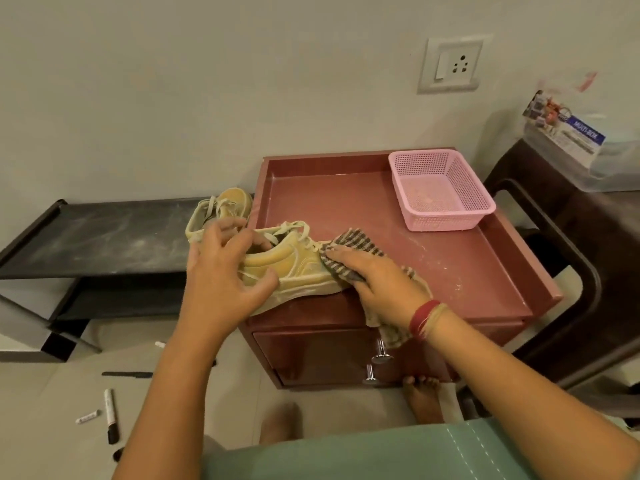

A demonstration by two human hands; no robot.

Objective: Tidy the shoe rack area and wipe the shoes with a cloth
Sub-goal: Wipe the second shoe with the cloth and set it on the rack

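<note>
Item: yellow shoe (294,261), lying on its side at the front left edge of the red worktop (363,202). The left grip (221,271) is curled round its heel, and the right grip (384,282), fingers laid fairly straight, presses a checked cloth (356,240) over the toe. Progress, as judged: wiping of this shoe is under way, its sole rim still greyish. The second shoe (221,209) waits on the dusty black shoe rack (104,237). Outstanding tidying: pink basket (443,221) on the worktop, markers (111,415) loose on the floor.
</note>
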